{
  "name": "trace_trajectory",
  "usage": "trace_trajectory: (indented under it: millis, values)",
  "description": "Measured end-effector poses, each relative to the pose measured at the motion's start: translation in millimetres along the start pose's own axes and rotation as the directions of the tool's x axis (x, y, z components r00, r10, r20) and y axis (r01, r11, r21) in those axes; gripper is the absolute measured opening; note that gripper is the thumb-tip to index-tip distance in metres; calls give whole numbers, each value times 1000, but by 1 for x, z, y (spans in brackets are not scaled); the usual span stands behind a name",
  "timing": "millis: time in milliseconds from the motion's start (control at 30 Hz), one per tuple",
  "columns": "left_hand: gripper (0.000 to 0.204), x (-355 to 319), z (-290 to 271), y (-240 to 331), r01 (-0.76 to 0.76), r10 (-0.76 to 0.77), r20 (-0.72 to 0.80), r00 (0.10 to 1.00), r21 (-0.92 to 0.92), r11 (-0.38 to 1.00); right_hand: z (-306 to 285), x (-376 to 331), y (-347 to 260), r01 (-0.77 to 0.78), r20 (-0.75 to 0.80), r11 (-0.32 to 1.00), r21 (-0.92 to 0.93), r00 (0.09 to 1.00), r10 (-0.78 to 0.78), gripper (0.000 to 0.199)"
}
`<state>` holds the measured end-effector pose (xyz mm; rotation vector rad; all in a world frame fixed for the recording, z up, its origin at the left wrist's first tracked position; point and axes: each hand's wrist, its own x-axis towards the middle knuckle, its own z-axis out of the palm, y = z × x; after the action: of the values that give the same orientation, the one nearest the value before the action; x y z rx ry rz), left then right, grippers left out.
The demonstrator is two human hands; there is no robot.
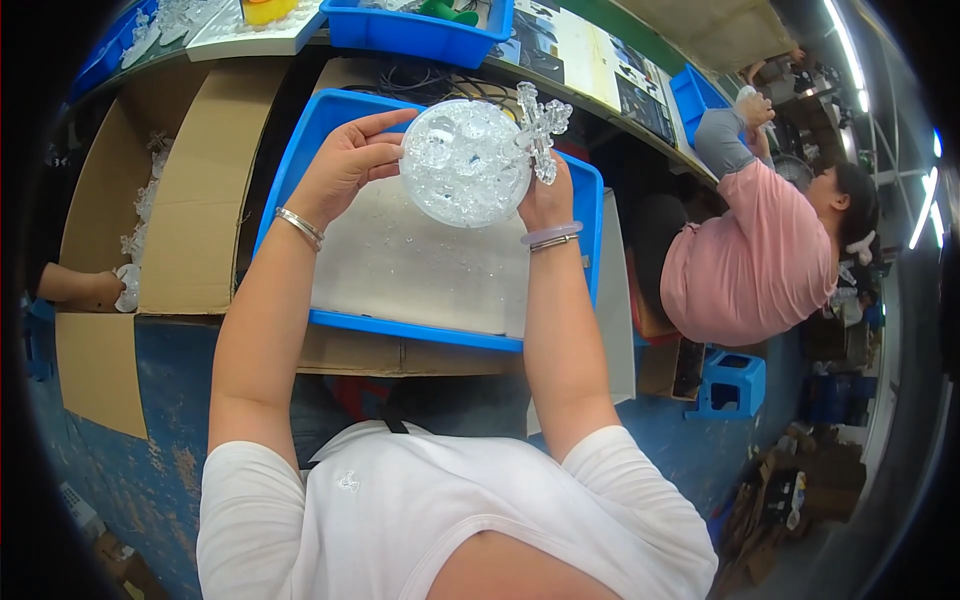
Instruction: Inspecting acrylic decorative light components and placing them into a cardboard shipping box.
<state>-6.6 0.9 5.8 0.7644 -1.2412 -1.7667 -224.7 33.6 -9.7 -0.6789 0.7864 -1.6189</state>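
Observation:
A clear round disc (465, 165) with a bumpy, ice-like surface is held up over a blue tray (415, 333). My left hand (350, 160) pinches its left rim between thumb and fingers. On the other side my right hand (548, 198) is closed at the right edge, its fingers mostly hidden behind the clear plastic. A clear branched piece (542, 130) stands out from that edge, over the right fingers; whether it is joined to the disc I cannot tell. The tray's pale flat bottom (410, 265) carries small clear crumbs.
Behind the tray lie black cables (430, 82), and a blue bin (415, 35) stands on the bench. At left is an open cardboard box (195, 190) of clear pieces, with another person's hand (95, 290) beside it. A co-worker in pink (755, 250) sits at right, near a blue stool (730, 385).

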Motion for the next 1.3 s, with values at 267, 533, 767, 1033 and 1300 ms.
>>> trace_trajectory:
  millis: [267, 533, 767, 1033, 1300]
  values:
    - [44, 2, -2, -4, -67, 69, 13, 998, -111, 992, 4, -1, -2, 26, -5, 999, 31, 1000, -26, 12]
    - [52, 1, 0, -2, -63, 71, 56, 996, -136, 989, 6, -2, -4, 45, -26, 999, 18, 999, -44, 13]
    - [62, 0, 5, -2, -113, 128, 122, 984, -121, 986, -1, 0, -1, 86, 16, 995, 49, 996, -87, 13]
    - [55, 1, -2, -3, 1, 7, 72, 997, -114, 993, 3, 2, 0, 16, -23, 999, 48, 1000, -15, 20]
    - [47, 1, -5, -4, 36, -32, 31, 999, -137, 990, 9, 0, 2, -75, 0, 987, 142, 997, 75, 25]
